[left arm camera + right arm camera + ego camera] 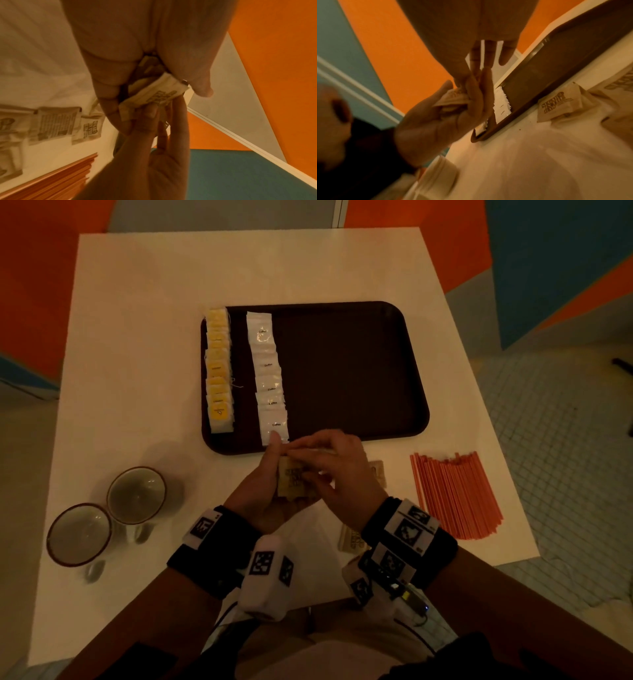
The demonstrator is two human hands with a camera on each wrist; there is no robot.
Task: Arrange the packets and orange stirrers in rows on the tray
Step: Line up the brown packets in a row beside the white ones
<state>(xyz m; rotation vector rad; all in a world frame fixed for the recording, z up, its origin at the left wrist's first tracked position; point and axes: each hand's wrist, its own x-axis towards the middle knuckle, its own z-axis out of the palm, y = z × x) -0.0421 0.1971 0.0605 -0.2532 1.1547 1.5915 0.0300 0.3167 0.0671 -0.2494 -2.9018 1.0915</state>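
Your left hand (263, 494) cups a small stack of brown packets (291, 482), count unreadable; your right hand (337, 470) pinches the stack's top edge with fingertips. Just right, loose brown packets (559, 103) on the table (137, 337), at least three. Two cups (137, 496) at left. One bundle of orange stirrers (455, 494) at right. Beyond, one tray (342, 371): a yellow packet row (219, 371) and a white packet row (269, 378), five labels showing.

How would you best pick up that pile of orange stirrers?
Grip the orange stirrers across the middle of the bundle, coming from above with the right hand. They lie flat and roughly parallel on the table, fanning slightly, so a mid-length pinch probably keeps them together.
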